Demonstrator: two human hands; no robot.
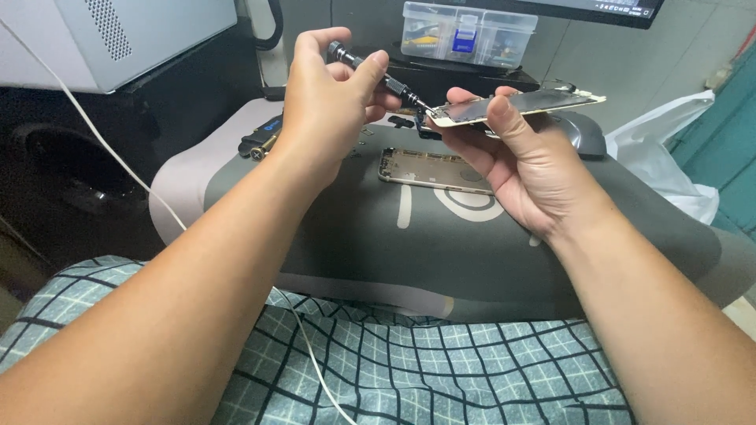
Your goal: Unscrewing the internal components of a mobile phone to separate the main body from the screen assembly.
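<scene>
A phone screen (520,105) is gripped in the right hand (524,161), above the far edge of the grey mat (441,252). The left hand (331,102) holds a screwdriver (378,75), tip touching the screen's end. A phone shell (433,169) lies on the mat beneath.

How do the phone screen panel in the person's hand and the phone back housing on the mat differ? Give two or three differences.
The screen panel is held in the air by the right hand; the back housing lies flat on the grey mat.
The screen panel has a dark glass face with a pale edge; the back housing is a pale, open metal shell.
The left hand's screwdriver points at the screen panel, not the back housing.
Both are flat and rectangular.
</scene>
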